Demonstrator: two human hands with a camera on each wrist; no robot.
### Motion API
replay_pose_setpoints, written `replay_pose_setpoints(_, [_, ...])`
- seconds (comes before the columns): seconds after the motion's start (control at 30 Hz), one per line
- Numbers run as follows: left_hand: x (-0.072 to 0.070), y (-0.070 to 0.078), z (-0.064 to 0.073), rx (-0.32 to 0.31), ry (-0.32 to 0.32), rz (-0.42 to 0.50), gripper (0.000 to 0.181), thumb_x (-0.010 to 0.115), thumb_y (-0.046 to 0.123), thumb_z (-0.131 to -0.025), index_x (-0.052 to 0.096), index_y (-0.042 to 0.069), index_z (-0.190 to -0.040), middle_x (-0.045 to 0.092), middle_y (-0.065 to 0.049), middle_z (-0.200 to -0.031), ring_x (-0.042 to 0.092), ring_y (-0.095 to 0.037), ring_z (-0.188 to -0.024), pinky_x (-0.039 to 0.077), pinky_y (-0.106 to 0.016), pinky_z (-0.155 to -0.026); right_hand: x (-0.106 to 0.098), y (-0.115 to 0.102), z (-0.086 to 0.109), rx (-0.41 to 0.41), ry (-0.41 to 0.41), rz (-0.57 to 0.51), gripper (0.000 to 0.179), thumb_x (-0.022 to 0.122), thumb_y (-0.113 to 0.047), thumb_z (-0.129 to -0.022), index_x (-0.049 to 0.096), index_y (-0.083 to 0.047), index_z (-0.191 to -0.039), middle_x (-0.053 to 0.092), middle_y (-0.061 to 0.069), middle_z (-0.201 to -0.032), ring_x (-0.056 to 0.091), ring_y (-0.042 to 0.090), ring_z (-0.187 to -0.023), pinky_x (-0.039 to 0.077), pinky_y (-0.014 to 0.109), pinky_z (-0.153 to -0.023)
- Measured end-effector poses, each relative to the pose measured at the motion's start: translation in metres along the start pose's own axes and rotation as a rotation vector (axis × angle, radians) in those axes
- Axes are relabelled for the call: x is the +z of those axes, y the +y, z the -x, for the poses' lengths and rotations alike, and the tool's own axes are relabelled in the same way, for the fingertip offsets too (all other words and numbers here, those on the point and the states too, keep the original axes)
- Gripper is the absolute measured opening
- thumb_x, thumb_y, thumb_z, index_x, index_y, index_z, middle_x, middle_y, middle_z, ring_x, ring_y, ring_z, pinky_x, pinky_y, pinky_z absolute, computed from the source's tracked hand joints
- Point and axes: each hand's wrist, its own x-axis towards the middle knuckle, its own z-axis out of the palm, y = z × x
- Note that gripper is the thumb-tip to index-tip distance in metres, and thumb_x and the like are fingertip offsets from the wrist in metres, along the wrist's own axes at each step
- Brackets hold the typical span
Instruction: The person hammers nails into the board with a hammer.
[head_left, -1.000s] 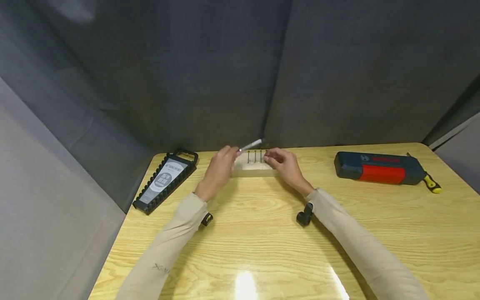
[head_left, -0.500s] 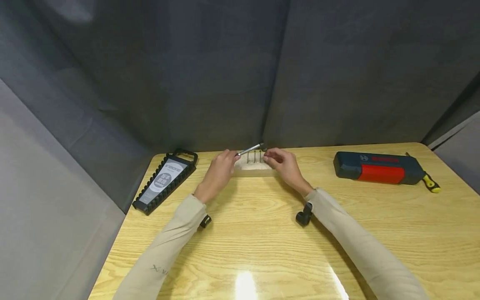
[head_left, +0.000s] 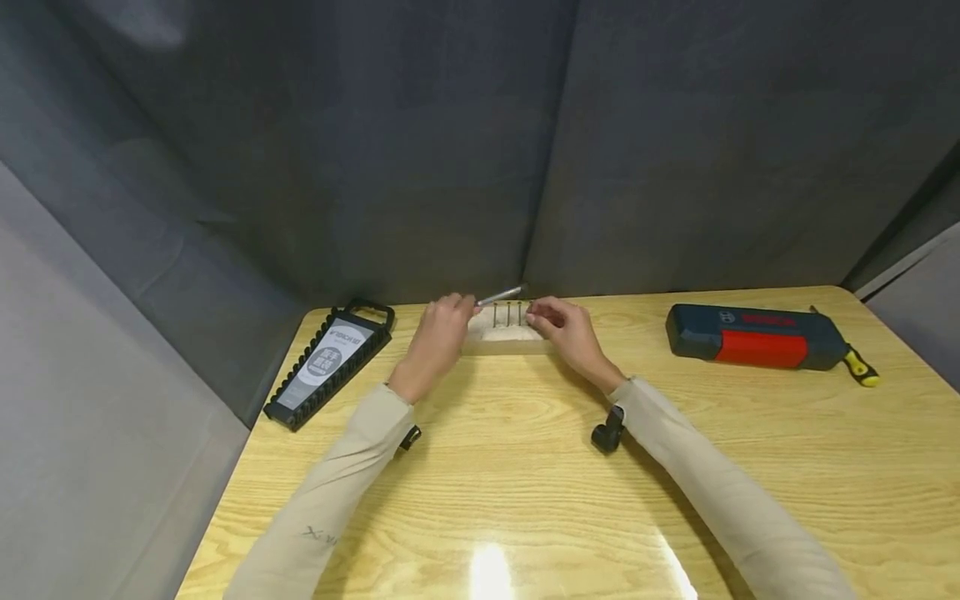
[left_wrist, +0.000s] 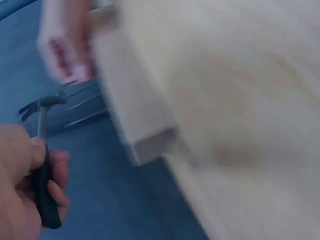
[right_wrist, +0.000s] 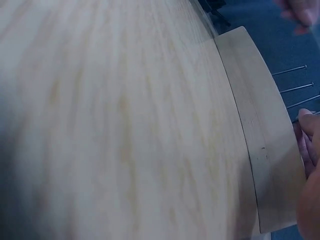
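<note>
In the head view my left hand [head_left: 438, 337] grips a hammer [head_left: 498, 296], its metal shaft pointing right over a pale wooden block [head_left: 510, 345]. The left wrist view shows fingers wrapped round the black handle [left_wrist: 44, 192], with the claw head near the nails. Several thin nails [head_left: 496, 314] stand upright in a row in the block. At the right end of that row, my right hand [head_left: 572, 333] pinches a nail [right_wrist: 315, 113] between thumb and fingertips. The hammer head is right above that nail; whether they touch cannot be told.
A black wrench rack [head_left: 326, 367] lies on the table's left side. To the right are a dark blue and red tool case [head_left: 761, 337] and a yellow-black screwdriver [head_left: 862, 367]. A dark curtain [head_left: 420, 167] hangs behind the table's [head_left: 510, 475] back edge.
The hammer in my left hand has swung down towards the pinched nail, then risen slightly. My right hand stays at the same nail.
</note>
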Motion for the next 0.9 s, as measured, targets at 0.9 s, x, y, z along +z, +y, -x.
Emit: replay_pose_setpoints(0.9, [0.003,0.01,0.002,-0.104,0.064,0.23,0.022,0.054,0.009,-0.109,0.067,-0.009,-0.111,0.066,-0.018,-0.092,0.067,-0.029,-0.078,0.06,-0.038,-0.068,-0.001,-0.001,0.001,-0.017,0.003,0.019,0.01,0.072,-0.006,-0.099,0.074,-0.002,-0.108,0.076,0.013,-0.1,0.072,0.024,-0.09,0.052,0.014,-0.075])
